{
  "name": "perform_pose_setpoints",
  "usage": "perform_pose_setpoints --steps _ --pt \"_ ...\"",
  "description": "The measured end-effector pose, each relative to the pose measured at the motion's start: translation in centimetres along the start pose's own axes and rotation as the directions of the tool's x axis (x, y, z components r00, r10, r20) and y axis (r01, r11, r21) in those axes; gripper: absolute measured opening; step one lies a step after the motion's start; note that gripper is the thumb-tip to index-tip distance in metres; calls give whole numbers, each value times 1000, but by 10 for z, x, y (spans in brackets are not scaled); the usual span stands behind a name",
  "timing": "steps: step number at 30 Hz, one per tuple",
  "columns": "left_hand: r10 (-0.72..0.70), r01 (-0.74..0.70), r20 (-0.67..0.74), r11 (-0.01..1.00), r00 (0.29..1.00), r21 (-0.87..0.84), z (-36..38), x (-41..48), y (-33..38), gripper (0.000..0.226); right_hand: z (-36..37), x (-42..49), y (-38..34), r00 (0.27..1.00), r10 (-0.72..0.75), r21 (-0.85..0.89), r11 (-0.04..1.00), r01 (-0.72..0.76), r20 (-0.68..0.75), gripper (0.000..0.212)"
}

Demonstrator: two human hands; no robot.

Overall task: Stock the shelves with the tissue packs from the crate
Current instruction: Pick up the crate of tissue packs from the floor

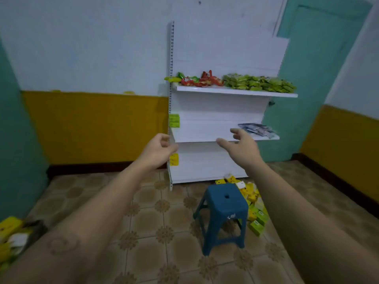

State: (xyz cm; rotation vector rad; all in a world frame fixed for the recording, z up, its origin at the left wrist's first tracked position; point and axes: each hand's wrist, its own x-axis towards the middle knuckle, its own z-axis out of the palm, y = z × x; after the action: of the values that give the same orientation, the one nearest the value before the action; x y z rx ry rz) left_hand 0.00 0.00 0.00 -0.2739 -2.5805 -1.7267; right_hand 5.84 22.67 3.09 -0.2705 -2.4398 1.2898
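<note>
A white shelf unit [205, 132] stands against the far wall. Both my arms stretch toward its middle board. My left hand [159, 149] is loosely curled near the board's left end and holds nothing. My right hand [241, 147] is spread, fingers apart, in front of the board's middle. Yellow and green tissue packs [255, 210] lie piled on the floor by the shelf's foot, behind the stool. More yellow packs [10, 230] sit at the bottom left edge, in something dark that is mostly cut off. Green packs [174, 120] and yellow packs [174, 159] sit at the shelf's left post.
A blue plastic stool [223, 210] stands on the tiled floor in front of the shelf. The top board holds red and green snack packets [235, 82]. Silvery sachets [257, 129] lie on the middle board's right end. A teal door [307, 89] is right of the shelf.
</note>
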Motion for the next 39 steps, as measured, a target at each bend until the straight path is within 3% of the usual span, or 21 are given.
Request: perform_pose_setpoints --steps 11,23,28,33,39 --pt "-152 159 -131 986 980 45 -64 88 -85 49 136 98 4 986 36 64 997 -47 164 66" --pt "-280 308 -382 951 881 13 -99 173 -149 47 273 231 2 900 -121 138 988 68 419 69" --pt "-342 417 -543 909 767 18 -131 174 -163 46 340 274 -7 804 -175 172 981 92 568 67" --pt "-424 519 -723 848 546 -105 -169 145 -186 43 411 273 -35 698 -218 218 972 91 682 65" --pt "-497 554 -801 791 335 -260 -209 108 -227 39 495 241 -73 526 -281 239 960 149 802 63"
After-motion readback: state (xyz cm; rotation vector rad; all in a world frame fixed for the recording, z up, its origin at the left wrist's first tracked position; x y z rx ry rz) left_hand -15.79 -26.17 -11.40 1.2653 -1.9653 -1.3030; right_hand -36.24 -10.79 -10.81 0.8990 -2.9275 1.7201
